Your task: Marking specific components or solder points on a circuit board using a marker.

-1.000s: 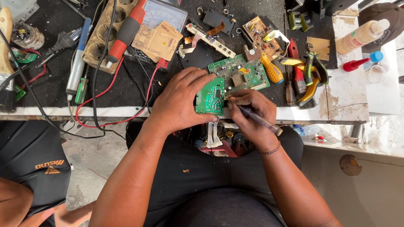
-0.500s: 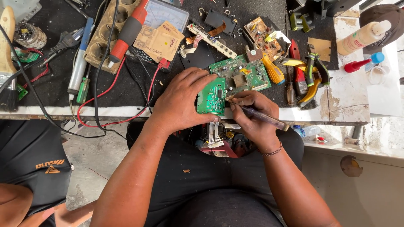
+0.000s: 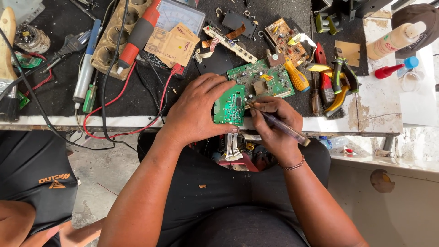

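Down in my lap there's a half-open device with a white ribbon of wires running up out of it. Just above that, at the bench edge, my left hand has its fingers wrapped around a small green circuit board, holding it upright-ish. My right hand is pinched tight on a clear-bodied pen-like tool, tip touching the board's right edge. Further back on the black mat sits a bigger green board, then screwdrivers and yellow-handled pliers off to the right, and a red probe on the multimeter at the far side.
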